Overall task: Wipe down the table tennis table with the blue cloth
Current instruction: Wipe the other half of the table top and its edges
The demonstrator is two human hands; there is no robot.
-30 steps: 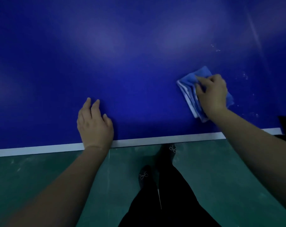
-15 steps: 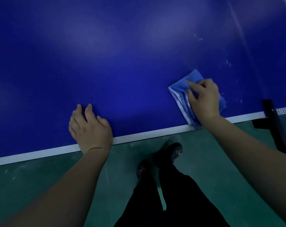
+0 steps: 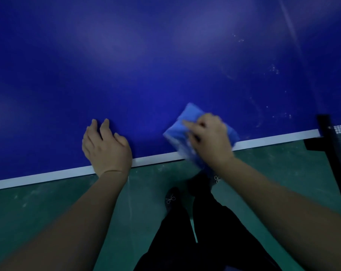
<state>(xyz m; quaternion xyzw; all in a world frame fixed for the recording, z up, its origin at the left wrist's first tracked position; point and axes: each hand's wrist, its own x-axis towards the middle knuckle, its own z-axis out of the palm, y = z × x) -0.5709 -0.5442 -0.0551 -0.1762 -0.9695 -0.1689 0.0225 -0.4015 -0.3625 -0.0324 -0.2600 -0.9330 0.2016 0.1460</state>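
Blue cloth (image 3: 187, 124) now overhanging table edge (image 3: 156, 159)

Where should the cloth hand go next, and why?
Probably sweep the blue cloth in the right hand away from the white edge line toward the whitish specks farther in; that patch looks unwiped, and the cloth already overhangs the edge.
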